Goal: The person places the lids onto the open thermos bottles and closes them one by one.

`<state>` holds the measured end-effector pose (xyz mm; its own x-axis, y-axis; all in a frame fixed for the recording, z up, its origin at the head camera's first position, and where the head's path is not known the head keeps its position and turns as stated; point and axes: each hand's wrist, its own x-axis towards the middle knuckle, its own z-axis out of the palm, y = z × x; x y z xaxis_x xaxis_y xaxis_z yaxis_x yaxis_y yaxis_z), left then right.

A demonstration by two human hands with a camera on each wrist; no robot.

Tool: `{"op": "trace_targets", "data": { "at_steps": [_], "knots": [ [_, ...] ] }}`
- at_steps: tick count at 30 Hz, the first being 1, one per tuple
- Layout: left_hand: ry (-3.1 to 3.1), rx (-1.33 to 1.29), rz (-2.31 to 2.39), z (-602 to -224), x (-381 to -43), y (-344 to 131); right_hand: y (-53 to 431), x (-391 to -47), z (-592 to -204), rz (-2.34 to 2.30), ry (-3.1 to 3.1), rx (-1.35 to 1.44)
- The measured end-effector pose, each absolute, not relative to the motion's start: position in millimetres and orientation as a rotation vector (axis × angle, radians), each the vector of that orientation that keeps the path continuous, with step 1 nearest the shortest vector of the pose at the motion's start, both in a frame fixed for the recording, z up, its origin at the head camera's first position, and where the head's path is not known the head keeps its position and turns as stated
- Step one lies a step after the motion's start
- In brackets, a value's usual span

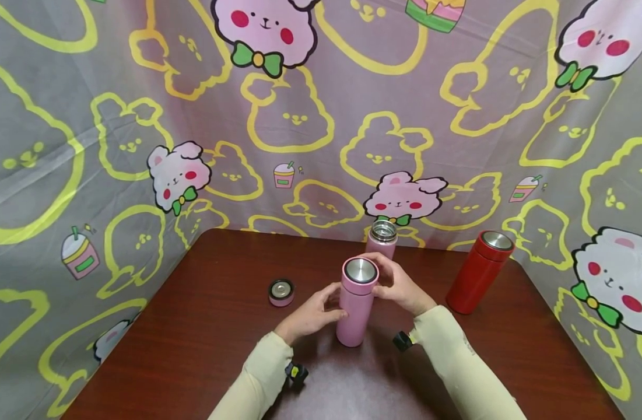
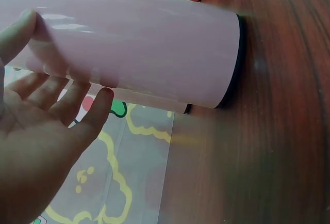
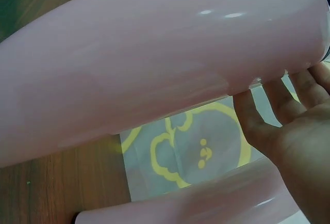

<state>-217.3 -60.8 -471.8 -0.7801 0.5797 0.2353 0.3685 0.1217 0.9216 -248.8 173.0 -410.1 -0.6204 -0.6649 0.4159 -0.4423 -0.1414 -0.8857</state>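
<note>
A pink thermos flask (image 1: 354, 318) with a steel-topped lid stands nearly upright between my hands; I cannot tell whether its base touches the table. My left hand (image 1: 312, 312) holds the body from the left, the thumb on the near side and the fingers behind it, as the left wrist view shows. Around the upper part, just below and beside the lid, my right hand (image 1: 402, 286) grips from the right, its fingertips (image 3: 247, 108) against the far side. Behind is a second pink thermos (image 1: 379, 247), its steel mouth uncovered.
A loose pink lid (image 1: 281, 293) lies inner side up to the left on the brown table (image 1: 195, 326). On the right stands a red thermos (image 1: 474, 280) with its lid on. A patterned cloth (image 1: 300, 204) hangs behind and along both sides.
</note>
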Motion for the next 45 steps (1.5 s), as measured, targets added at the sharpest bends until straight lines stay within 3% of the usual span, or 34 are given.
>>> {"op": "trace_targets", "data": {
  "at_steps": [25,38,45],
  "knots": [
    [2.202,0.864,1.71,-468,-218,-61,173,-240,-416,-1.885,2.125,-1.185],
    [2.083,0.924,1.788,-473,-223,-60,167,-257,-415,-1.896,1.536,-1.341],
    [2.001,0.957,1.771,-446,-207,-58,165,-264,-415,-1.856,1.303,-1.374]
  ]
}}
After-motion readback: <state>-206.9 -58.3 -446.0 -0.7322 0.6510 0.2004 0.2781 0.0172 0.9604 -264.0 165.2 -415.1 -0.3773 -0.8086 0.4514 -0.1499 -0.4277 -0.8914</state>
